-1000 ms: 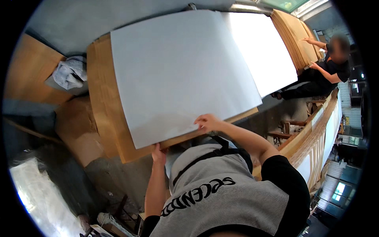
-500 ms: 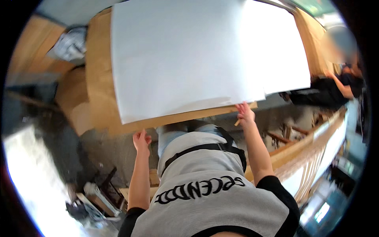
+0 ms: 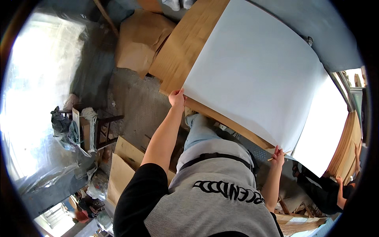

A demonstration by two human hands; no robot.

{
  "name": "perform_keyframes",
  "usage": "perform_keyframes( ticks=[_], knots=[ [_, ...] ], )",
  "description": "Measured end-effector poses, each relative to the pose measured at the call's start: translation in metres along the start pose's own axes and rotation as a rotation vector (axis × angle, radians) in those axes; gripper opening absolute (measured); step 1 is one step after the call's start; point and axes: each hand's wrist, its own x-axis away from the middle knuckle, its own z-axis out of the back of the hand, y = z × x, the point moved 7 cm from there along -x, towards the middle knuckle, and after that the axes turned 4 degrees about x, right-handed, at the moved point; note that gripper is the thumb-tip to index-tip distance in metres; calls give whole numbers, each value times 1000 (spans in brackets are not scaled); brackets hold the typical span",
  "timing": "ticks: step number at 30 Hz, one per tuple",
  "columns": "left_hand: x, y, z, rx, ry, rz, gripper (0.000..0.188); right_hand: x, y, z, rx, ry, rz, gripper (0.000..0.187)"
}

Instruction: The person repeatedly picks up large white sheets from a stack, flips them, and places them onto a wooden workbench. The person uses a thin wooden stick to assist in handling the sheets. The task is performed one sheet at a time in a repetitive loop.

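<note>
A large white sheet (image 3: 260, 71) lies over a wooden board (image 3: 193, 39) in front of me. My left hand (image 3: 177, 98) is closed at the sheet's near left corner, thumb on top and fingers curled at the board's edge. At the near right corner, my right hand (image 3: 277, 156) pinches a thin tan stick (image 3: 270, 159), its fingertips against the sheet's edge. Another white sheet (image 3: 325, 130) extends on the right, partly under the first.
Brown cardboard (image 3: 140, 41) rests on the floor at the far left. A dark stool (image 3: 108, 128) with cloths and cords stands to my left, near cardboard panels (image 3: 120, 172). At the right, a person in black (image 3: 321, 193) is beside stacked brown boards (image 3: 343, 152).
My left hand has come up to the white sheet's near left corner from a spot apart from it. The view has turned, swinging the sheet toward the right. My right hand keeps the stick.
</note>
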Motion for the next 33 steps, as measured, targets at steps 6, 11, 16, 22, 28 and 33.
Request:
perform_keyframes(
  ticks=[6, 11, 16, 22, 28, 33],
  knots=[
    [-2, -1, 28, 54, 6, -76, 14, 16, -15, 8, -91, -101, 75, 23],
    [-17, -2, 31, 116, 54, -71, 15, 6, -19, 20, -83, -73, 87, 20],
    [-10, -7, 37, 129, 254, 43, 20, 28, -9, 13, 61, 7, 73, 20],
    [-16, -21, 23, 296, -70, 230, 18, 21, -6, 27, 161, 22, 143, 23],
    [-23, -31, 21, 377, -157, 285, 18, 30, -8, 23, 207, 10, 174, 19],
    [-25, -31, 24, 352, -183, 263, 18, 43, -7, 22, 230, 102, 158, 18]
  ],
)
